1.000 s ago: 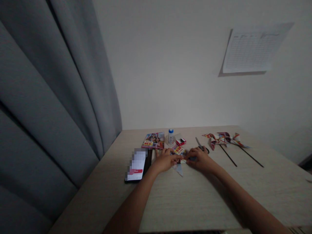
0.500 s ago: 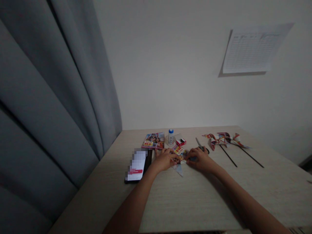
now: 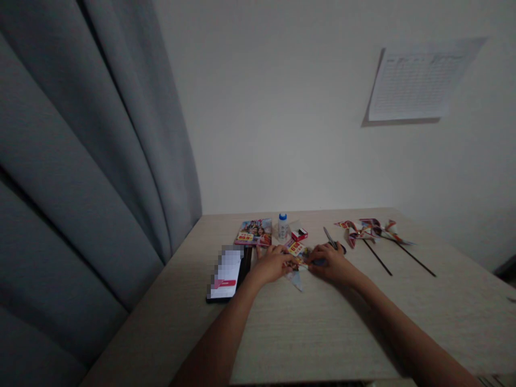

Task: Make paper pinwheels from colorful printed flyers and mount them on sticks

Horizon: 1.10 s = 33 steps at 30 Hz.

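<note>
As the left hand [image 3: 272, 264] and the right hand [image 3: 328, 262] meet near the middle of the counter [image 3: 322, 328], both grips are narrow – fingers and thumbs pinch a folded printed paper [image 3: 297, 253] between them. The paper is just above the counter, with its pale blue tip poking out toward the person. It has red and yellow print, but the words are too small to read. Just past the left hand lies a flyer [image 3: 253, 233] with a photo of people and a yellow tag that says "80.9" in red. Beside that hand is a phone [image 3: 226, 274], its screen blurred except for a red band. Farther back stand a white bottle with a blue cap [image 3: 282, 227] and a small red box [image 3: 299, 234], and no words on them can be made out. Scissors [image 3: 331, 239] lie just beyond the right hand. To the right, two paper pinwheels [image 3: 365, 230] rest on black sticks. A sheet on the wall [image 3: 415, 80] has rows of tiny, unreadable print. Next to the earlier picture, hardly anything is different – the hands are still on the paper in nearly the same spot.
</note>
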Each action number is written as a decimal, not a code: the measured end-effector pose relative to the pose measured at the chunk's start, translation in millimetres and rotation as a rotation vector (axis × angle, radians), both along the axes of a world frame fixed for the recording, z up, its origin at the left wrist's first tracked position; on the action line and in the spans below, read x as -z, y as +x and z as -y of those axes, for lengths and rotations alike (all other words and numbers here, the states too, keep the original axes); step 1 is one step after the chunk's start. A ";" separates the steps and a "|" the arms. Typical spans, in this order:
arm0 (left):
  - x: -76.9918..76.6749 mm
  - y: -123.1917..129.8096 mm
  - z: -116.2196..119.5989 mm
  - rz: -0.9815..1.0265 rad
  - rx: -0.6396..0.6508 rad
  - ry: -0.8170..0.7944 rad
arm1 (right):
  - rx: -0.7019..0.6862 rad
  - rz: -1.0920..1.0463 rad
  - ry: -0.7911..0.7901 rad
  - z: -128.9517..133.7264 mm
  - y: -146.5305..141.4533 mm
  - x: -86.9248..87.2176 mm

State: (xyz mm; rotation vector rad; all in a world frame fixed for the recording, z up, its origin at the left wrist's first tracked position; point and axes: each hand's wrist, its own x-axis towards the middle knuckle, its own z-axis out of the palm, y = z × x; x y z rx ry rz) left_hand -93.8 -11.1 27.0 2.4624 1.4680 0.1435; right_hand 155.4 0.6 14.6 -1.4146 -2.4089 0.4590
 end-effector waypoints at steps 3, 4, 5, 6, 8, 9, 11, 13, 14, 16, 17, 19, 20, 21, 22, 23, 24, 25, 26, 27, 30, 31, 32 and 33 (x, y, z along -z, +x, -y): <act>-2.3 0.9 1.2 -0.011 -0.005 -0.014 | 0.003 -0.006 -0.017 0.5 -0.1 -0.8; -2.6 1.1 1.5 -0.012 -0.009 -0.014 | 0.002 -0.007 -0.019 0.8 -0.2 -1.0; -2.8 1.3 1.8 -0.012 -0.013 -0.011 | 0.001 -0.007 -0.019 1.1 -0.2 -1.1; -2.7 1.5 1.9 -0.011 -0.018 -0.006 | 0.000 -0.008 -0.015 1.4 -0.3 -1.1; -1.9 1.5 1.8 -0.013 -0.026 0.001 | 0.000 -0.010 -0.002 1.7 -0.4 -0.8; -1.3 1.4 1.6 -0.015 -0.027 0.003 | 0.000 -0.012 0.002 1.7 -0.5 -0.6; 0.1 1.0 1.4 -0.021 -0.013 0.002 | 0.002 -0.011 0.001 1.4 -0.4 -0.2; 1.4 0.4 1.4 -0.024 0.002 0.003 | 0.002 -0.006 -0.006 0.9 -0.4 -0.1; 2.0 0.2 1.6 -0.024 0.007 0.003 | 0.003 -0.004 -0.008 0.6 -0.4 -0.1; 2.9 0.0 2.2 -0.027 0.003 0.004 | 0.004 -0.005 -0.009 0.3 -0.5 -0.3; 3.1 0.0 2.5 -0.031 -0.002 0.004 | 0.004 -0.005 -0.009 0.2 -0.7 -0.4; 2.9 0.4 2.8 -0.036 -0.003 0.004 | 0.005 -0.005 -0.007 0.2 -0.9 -0.5; 2.5 0.7 2.8 -0.038 -0.002 0.001 | 0.005 -0.004 -0.005 0.3 -0.9 -0.5; 1.9 1.0 2.8 -0.039 0.000 -0.002 | 0.004 -0.004 -0.003 0.3 -1.0 -0.5; 1.2 1.3 2.7 -0.039 0.001 -0.007 | 0.001 -0.004 0.000 0.3 -1.0 -0.5; 0.5 1.6 2.7 -0.040 -0.001 -0.013 | -0.001 -0.003 0.001 0.3 -0.9 -0.5; -0.1 1.7 2.5 -0.042 -0.004 -0.018 | -0.002 -0.003 0.001 0.3 -0.9 -0.6; -0.6 1.8 2.5 -0.044 -0.007 -0.023 | -0.003 0.000 0.000 0.2 -0.8 -0.7; -1.0 1.8 2.4 -0.046 -0.009 -0.028 | -0.003 0.003 -0.004 0.1 -0.8 -0.8; -1.2 1.7 2.3 -0.047 -0.009 -0.031 | -0.002 0.005 -0.007 0.1 -0.8 -0.9; -0.7 1.0 1.9 -0.038 -0.005 -0.037 | -0.001 0.009 -0.010 0.6 -1.1 -1.6; -0.1 0.7 1.7 -0.032 -0.003 -0.032 | 0.000 0.008 -0.008 0.9 -1.2 -1.9; 0.7 0.4 1.3 -0.026 -0.003 -0.025 | 0.002 0.006 -0.005 1.4 -1.3 -2.1; 1.7 0.1 0.8 -0.020 -0.005 -0.016 | 0.003 0.004 -0.003 1.8 -1.4 -2.2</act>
